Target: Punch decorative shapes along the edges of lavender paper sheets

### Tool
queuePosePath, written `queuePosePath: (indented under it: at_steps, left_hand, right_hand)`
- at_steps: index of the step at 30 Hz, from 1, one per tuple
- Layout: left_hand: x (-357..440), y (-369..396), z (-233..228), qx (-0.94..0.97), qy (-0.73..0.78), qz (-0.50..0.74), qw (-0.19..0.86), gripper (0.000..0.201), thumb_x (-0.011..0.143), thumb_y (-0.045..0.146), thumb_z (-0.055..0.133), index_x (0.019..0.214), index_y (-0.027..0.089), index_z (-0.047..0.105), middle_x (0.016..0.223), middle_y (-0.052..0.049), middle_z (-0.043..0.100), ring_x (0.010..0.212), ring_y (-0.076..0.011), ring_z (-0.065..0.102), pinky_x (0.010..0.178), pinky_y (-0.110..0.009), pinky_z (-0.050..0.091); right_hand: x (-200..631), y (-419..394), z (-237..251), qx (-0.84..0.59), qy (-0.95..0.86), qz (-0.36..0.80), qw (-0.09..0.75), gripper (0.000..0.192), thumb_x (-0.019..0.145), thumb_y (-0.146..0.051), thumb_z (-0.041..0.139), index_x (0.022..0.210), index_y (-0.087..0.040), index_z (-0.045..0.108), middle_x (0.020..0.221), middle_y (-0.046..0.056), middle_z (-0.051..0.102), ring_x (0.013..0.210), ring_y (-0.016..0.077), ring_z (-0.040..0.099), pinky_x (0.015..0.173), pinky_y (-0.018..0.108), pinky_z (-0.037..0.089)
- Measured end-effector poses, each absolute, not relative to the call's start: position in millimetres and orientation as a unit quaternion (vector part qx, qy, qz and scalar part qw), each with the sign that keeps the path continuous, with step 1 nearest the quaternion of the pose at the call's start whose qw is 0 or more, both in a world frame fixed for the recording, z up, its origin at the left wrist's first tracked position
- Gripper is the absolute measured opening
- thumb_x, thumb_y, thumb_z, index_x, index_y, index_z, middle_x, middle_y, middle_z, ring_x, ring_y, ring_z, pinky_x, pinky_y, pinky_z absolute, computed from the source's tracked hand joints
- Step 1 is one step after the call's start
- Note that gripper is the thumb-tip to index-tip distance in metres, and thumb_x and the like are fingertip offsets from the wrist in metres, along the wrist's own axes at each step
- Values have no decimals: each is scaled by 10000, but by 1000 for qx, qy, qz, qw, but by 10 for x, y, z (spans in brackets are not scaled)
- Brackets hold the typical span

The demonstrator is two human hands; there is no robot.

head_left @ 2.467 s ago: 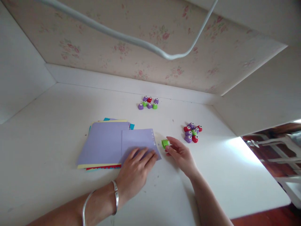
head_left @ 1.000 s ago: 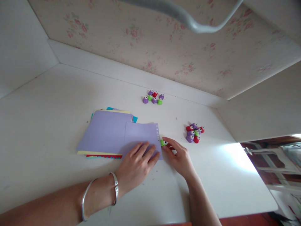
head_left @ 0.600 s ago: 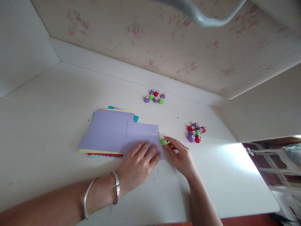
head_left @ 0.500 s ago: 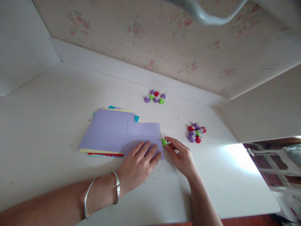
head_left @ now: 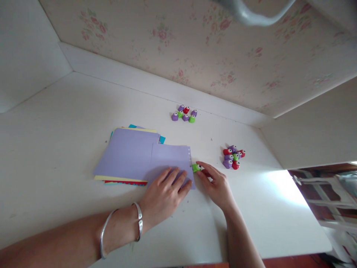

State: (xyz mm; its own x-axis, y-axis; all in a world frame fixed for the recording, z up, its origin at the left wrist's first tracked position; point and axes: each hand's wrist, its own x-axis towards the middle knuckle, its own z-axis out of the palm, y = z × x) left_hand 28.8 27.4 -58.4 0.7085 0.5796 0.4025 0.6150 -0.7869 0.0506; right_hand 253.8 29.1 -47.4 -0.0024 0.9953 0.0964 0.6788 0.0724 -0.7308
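Green punch [head_left: 196, 168]: was pinched between thumb and fingertips of the right hand [head_left: 216, 187], close against the holed right edge of a small lilac sheet [head_left: 171, 158]; could not tell whether paper sat in its slot. Nearest, had the left forearm [head_left: 64, 232] laid slanting in from lower left, with silver bands [head_left: 140, 226] around the wrist. Angled the right forearm [head_left: 241, 238] up from the bottom edge over the white table [head_left: 279, 219], bent inward at the wrist, with thumb and forefinger curved into a loop and the remaining fingers partly hidden. Rested the left hand [head_left: 164, 193] palm down on the sheet's lower part, with fingers slightly apart, loose and unclenched. Overlapped the right side of a paper stack [head_left: 125, 156] with that sheet. Farther off, saw a mixed cluster of eyed pieces [head_left: 235, 158] to the right, then a group of seven [head_left: 186, 118] near the floral wall [head_left: 161, 59], under a pale tube [head_left: 255, 19].
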Motion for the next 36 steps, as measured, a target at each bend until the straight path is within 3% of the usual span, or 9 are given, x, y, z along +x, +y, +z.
queuePosePath:
  at_steps: [3, 9, 20, 30, 36]
  left_hand:
    - [287, 267, -577, -923, -324, -200, 42, 327, 983, 289, 463, 1290, 240, 565, 1371, -49, 542, 1254, -230, 501, 1077, -421, 368]
    - [292, 269, -594, -925, -321, -197, 45, 338, 986, 301, 462, 1304, 239, 556, 1383, -53, 532, 1266, -233, 494, 1083, -427, 357]
    - [291, 283, -585, -923, -316, -213, 49, 319, 981, 292, 473, 1276, 234, 584, 1373, -41, 548, 1263, -241, 499, 1096, -449, 354]
    - [276, 295, -603, -926, -303, -221, 53, 319, 979, 300, 481, 1274, 237, 588, 1373, -33, 552, 1269, -241, 498, 1111, -447, 336]
    - [286, 297, -605, -922, -310, -226, 56, 301, 970, 301, 505, 1248, 239, 602, 1337, -40, 572, 1243, -231, 518, 1098, -441, 344]
  right_hand:
    - [2529, 288, -471, -635, -658, 256, 314, 288, 930, -333, 586, 1188, -238, 675, 1160, 101, 704, 929, 226, 703, 626, 281, 582]
    - [2519, 289, -478, -621, -673, 238, 322, 280, 930, -302, 587, 1181, -219, 681, 1122, 102, 713, 860, 196, 702, 707, 295, 600]
    - [2532, 284, -474, -625, -672, 239, 318, 278, 921, -287, 607, 1178, -213, 681, 1121, 98, 710, 852, 183, 701, 563, 228, 557]
    - [2524, 282, -480, -622, -676, 231, 321, 263, 921, -294, 610, 1158, -211, 688, 1048, 88, 720, 776, 165, 689, 664, 264, 597]
    - [2548, 282, -497, -621, -670, 239, 328, 274, 923, -292, 605, 1176, -218, 678, 1116, 92, 713, 838, 176, 707, 715, 280, 598]
